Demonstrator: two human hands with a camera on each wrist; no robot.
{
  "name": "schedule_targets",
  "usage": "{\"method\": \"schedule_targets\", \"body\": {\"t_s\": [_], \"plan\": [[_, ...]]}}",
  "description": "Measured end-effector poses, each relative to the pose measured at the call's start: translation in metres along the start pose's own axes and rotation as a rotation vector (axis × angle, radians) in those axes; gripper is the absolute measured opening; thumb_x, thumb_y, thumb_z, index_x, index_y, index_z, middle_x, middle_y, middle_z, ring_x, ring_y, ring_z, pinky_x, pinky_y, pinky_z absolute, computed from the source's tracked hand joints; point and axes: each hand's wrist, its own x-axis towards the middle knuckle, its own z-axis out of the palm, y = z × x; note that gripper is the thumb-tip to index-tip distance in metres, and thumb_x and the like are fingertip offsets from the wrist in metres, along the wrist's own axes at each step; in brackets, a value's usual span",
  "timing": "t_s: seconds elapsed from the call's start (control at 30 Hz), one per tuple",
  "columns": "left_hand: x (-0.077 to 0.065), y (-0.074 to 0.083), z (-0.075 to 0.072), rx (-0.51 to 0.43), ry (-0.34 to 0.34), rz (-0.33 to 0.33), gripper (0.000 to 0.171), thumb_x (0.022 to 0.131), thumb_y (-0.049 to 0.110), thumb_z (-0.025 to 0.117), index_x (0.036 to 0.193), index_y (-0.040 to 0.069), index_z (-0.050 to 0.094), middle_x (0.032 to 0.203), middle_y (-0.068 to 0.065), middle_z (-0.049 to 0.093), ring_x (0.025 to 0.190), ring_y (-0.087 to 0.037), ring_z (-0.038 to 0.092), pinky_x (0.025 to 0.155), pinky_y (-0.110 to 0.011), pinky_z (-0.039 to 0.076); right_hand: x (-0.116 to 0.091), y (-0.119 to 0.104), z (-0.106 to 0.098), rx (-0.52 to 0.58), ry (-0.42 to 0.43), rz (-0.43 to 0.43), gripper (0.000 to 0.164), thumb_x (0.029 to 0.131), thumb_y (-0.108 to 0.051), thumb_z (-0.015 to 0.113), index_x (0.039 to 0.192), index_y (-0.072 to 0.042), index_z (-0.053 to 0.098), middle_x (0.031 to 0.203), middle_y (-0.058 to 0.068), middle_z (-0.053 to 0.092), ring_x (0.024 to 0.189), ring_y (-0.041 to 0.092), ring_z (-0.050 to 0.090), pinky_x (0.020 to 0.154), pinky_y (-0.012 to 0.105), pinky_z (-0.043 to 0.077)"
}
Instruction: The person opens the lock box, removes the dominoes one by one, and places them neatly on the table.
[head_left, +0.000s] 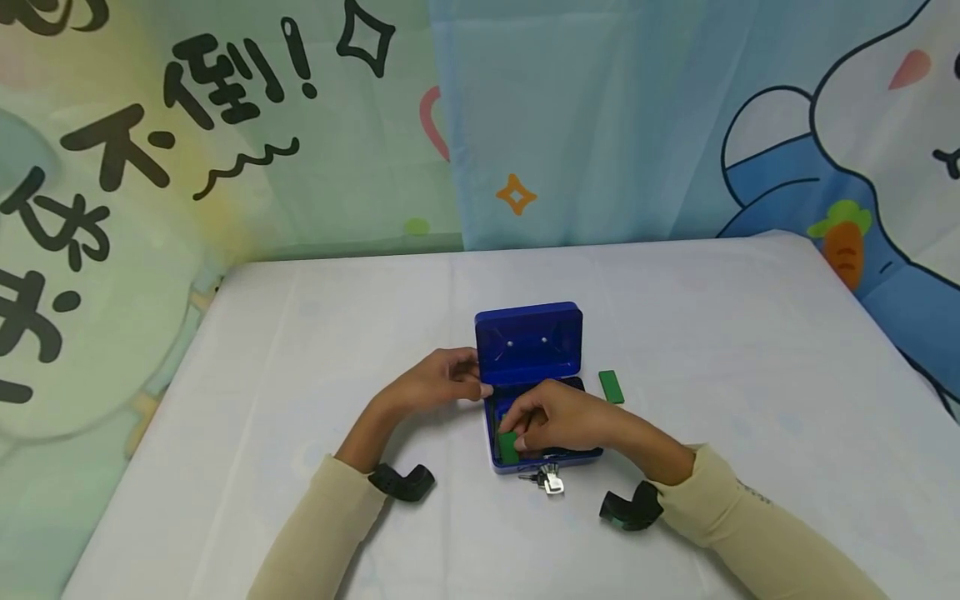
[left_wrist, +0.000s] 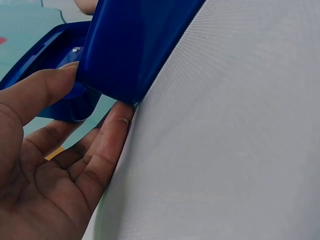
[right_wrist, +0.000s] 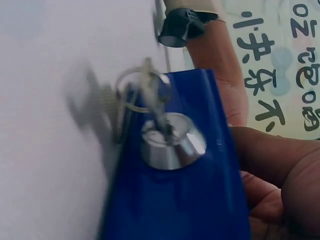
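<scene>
A blue metal cash box (head_left: 491, 433) stands on the table with its lid (head_left: 528, 342) raised. My left hand (head_left: 431, 383) grips the box's back left corner. In the left wrist view its thumb (left_wrist: 55, 82) lies at the upper edge, and a fingertip touches the lower corner. Over the box's inside, my right hand (head_left: 562, 417) pinches a flat green rectangular piece (head_left: 508, 448) near the front left corner. That hand hides much of the interior. The right wrist view shows the box front with a silver lock (right_wrist: 172, 142) and a key in it.
Another green rectangular piece (head_left: 611, 387) lies on the white tablecloth (head_left: 712, 333), just right of the box. The keys (head_left: 530, 477) hang at the front of the box. A printed curtain (head_left: 585, 125) stands behind the table.
</scene>
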Motion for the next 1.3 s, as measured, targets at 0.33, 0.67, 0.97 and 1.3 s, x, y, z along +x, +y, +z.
{"method": "schedule_targets", "body": {"t_s": [0.33,0.67,0.97,1.3], "plan": [[0.0005,-0.0002,0.001,-0.027,0.003,-0.004,0.044,0.09,0.012,0.068,0.13,0.001,0.055,0.11,-0.009,0.066,0.101,-0.02,0.061,0.086,-0.031,0.049,-0.001,-0.0007,0.005,-0.108,0.056,-0.089,0.016,0.09,-0.005,0.067,0.104,-0.009,0.075,0.093,-0.005,0.068,0.09,0.012,0.064,0.082,0.029,0.052],[-0.0001,0.0008,0.0004,0.0,0.008,-0.008,0.044,0.089,0.014,0.069,0.129,0.002,0.056,0.108,-0.008,0.066,0.1,-0.02,0.061,0.087,-0.031,0.048,0.0012,0.0011,0.0064,-0.058,0.093,-0.118,0.018,0.091,-0.006,0.066,0.106,-0.01,0.076,0.103,-0.003,0.069,0.101,0.016,0.062,0.088,0.033,0.051],[0.001,-0.0013,-0.0001,0.005,0.011,-0.017,0.044,0.089,0.014,0.07,0.129,0.002,0.056,0.108,-0.007,0.067,0.101,-0.02,0.061,0.09,-0.033,0.047,0.0004,0.0037,0.0055,0.027,0.112,-0.135,0.019,0.091,-0.006,0.065,0.108,-0.005,0.074,0.105,0.004,0.068,0.095,0.018,0.065,0.08,0.03,0.053],[0.0003,-0.0007,0.0006,-0.003,0.015,-0.013,0.041,0.088,0.013,0.07,0.126,0.002,0.058,0.105,-0.007,0.066,0.098,-0.021,0.061,0.088,-0.032,0.048,-0.0018,0.0037,0.0035,0.154,0.165,-0.123,0.021,0.092,-0.001,0.063,0.111,0.003,0.071,0.108,0.013,0.065,0.085,0.022,0.069,0.076,0.033,0.056]]}}
